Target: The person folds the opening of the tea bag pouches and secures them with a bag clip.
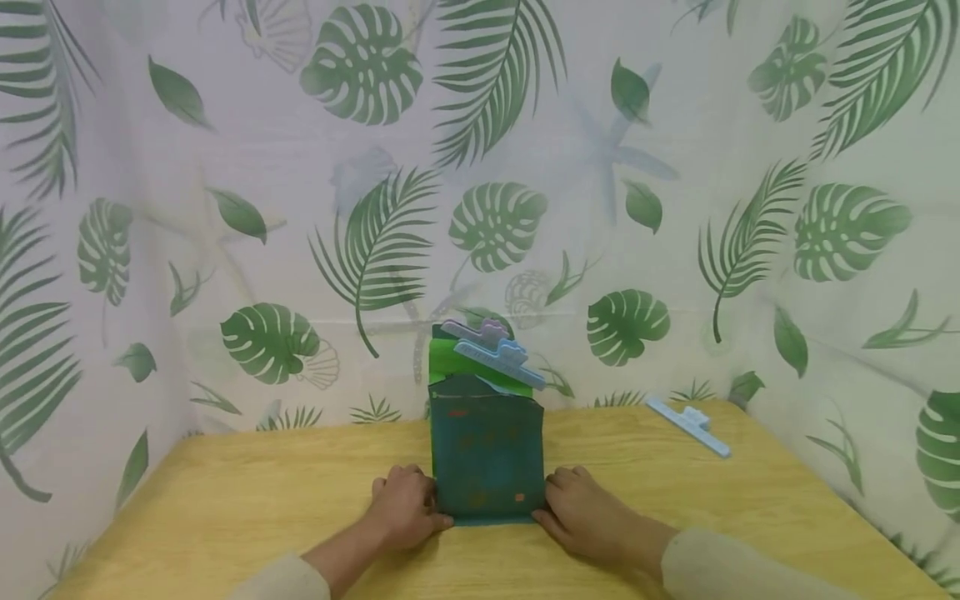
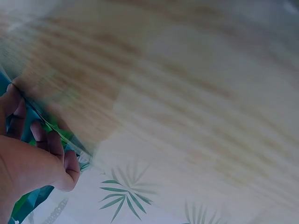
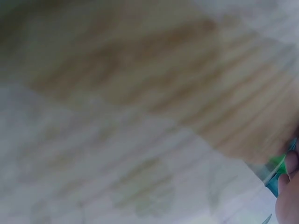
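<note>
A dark teal bag (image 1: 491,454) with small orange and red marks stands upright on the table. My left hand (image 1: 405,508) grips its lower left edge, thumb at the front bottom corner and fingers bent along the side. Opposite, my right hand (image 1: 592,517) holds the lower right edge the same way. Behind the bag's top shows a bright green bag (image 1: 444,360). A purple sealing clip (image 1: 476,332) and a blue sealing clip (image 1: 501,363) sit slanted at the top of the bags. The left wrist view shows the left hand's bent fingers (image 2: 55,144) against the bag's side.
A light blue sealing clip (image 1: 688,426) lies on the wooden table (image 1: 300,475) at the back right. A leaf-patterned cloth (image 1: 480,133) hangs behind the table and along both sides.
</note>
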Demonstrator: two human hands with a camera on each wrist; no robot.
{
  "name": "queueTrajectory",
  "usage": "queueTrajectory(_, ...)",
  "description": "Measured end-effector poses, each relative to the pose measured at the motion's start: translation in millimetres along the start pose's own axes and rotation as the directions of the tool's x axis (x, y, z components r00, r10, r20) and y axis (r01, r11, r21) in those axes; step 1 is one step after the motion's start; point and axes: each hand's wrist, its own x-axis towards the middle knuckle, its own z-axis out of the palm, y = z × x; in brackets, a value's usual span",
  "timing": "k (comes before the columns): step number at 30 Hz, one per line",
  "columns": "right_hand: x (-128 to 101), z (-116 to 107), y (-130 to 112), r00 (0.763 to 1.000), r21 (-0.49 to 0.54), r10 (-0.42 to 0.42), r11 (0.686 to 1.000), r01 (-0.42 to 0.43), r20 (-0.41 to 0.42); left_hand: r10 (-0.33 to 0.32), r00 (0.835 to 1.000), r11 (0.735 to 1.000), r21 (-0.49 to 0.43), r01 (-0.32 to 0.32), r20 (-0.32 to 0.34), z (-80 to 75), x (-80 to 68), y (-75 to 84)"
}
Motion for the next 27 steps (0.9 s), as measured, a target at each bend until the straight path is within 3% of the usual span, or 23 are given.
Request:
queueTrajectory(6,6.0,-2.5,2.7,0.995,0.089,0.065,0.993,-0.072,0.077,0.007,1.0,1.0,-0.008,-0.007,0.008,-6.1,-0.2,-3.2)
queueTrajectory(9,6.6,-6.9,6.9,0.991,0.155,0.098,0.982,-0.111,0.088,0.017,0.999,0.998,-0.058,-0.015,0.029,-12.4,-2.5,-4.8)
queueTrajectory(13,7.0,-20.6,17.4,0.987,0.207,0.134,0.967,-0.149,0.086,0.034,0.999,0.993,-0.117,-0.032,0.016,-30.3,-2.6,-2.1)
queueTrajectory(16,11.4,-35.5,25.8,0.986,0.233,0.14,0.96,-0.156,0.087,0.054,0.998,0.99,-0.128,-0.059,-0.044,-49.2,1.8,4.8)
queueTrajectory(19,17.4,-47.3,30.8,0.994,0.254,0.103,0.961,-0.109,0.039,0.076,0.99,0.987,-0.131,-0.091,-0.117,-66.6,5.1,13.5)
queueTrajectory(22,24.1,-56.1,34.6,0.996,0.252,0.057,0.967,-0.04,-0.064,0.087,0.979,0.986,-0.126,-0.111,-0.186,-80.9,7.1,22.5)
queueTrajectory(27,42.9,-72.0,37.2,0.965,0.243,0.076,0.97,-0.012,-0.252,0.108,0.955,0.99,-0.053,-0.127,-0.277,-105.2,14.1,42.7)
